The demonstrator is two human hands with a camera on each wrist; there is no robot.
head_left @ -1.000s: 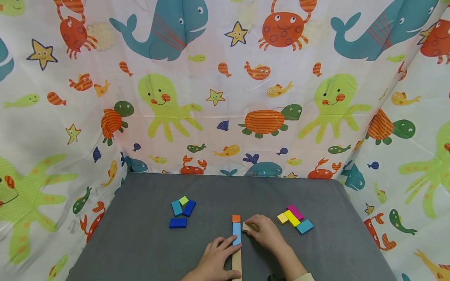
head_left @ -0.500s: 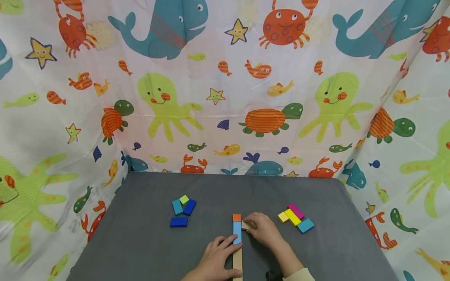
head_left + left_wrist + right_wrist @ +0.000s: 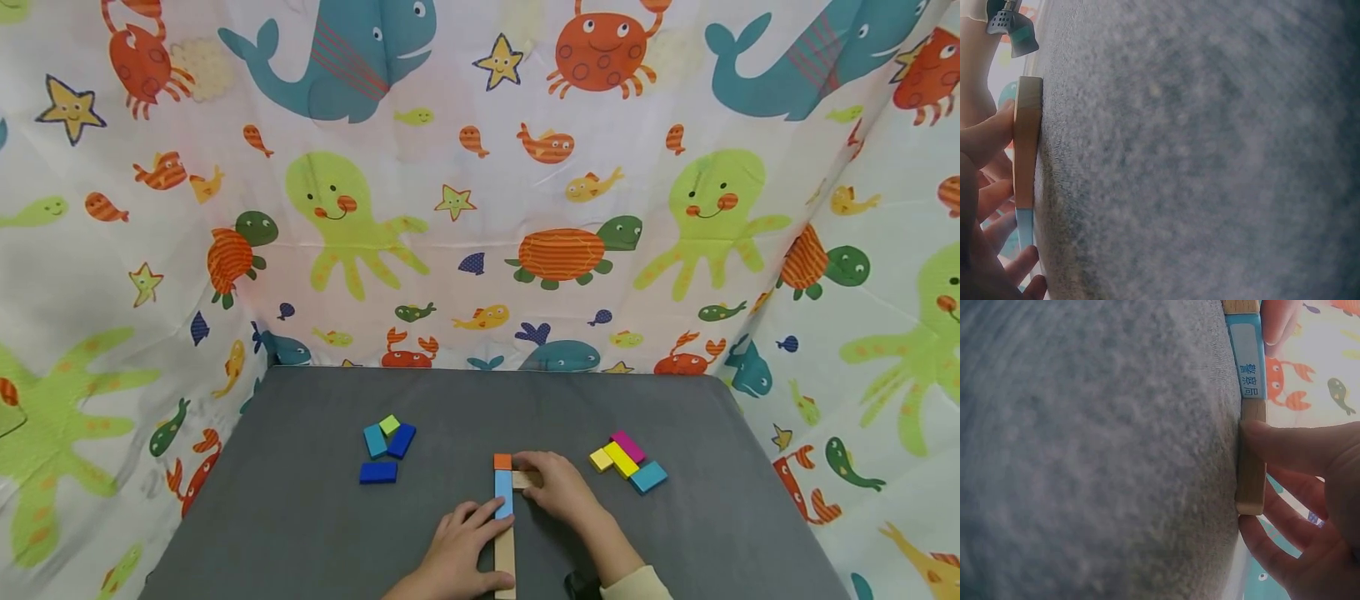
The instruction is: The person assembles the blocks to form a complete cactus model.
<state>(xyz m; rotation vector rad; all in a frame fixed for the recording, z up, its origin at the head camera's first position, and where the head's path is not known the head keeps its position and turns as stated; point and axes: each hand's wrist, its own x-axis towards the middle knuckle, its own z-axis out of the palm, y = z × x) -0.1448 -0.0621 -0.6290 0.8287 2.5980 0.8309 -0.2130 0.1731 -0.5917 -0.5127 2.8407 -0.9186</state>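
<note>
A straight row of blocks runs away from me in the head view: a plain wooden block point(image 3: 505, 546) nearest, a light blue block point(image 3: 504, 485) beyond it, and an orange block point(image 3: 502, 461) at the far end. My left hand point(image 3: 463, 546) rests on the row, thumb on the wooden part and fingertips touching the blue block. My right hand point(image 3: 557, 485) pinches a small wooden block point(image 3: 525, 480) lying crosswise against the row's right side. In the right wrist view, thumb and fingers grip this wooden block point(image 3: 1251, 456), its end touching the blue block point(image 3: 1247, 356), which bears printed characters.
On the grey table point(image 3: 315, 533), blue blocks point(image 3: 378, 473) and a green block point(image 3: 389, 425) lie at the left. Yellow blocks point(image 3: 620, 460), a magenta block point(image 3: 627, 446) and a teal block point(image 3: 648, 477) lie at the right. A patterned curtain point(image 3: 480, 275) encloses the table.
My right hand has moved slightly left, bringing the small wooden block from just apart to touching the row. My left hand stays on the row. The head view has shifted a little.
</note>
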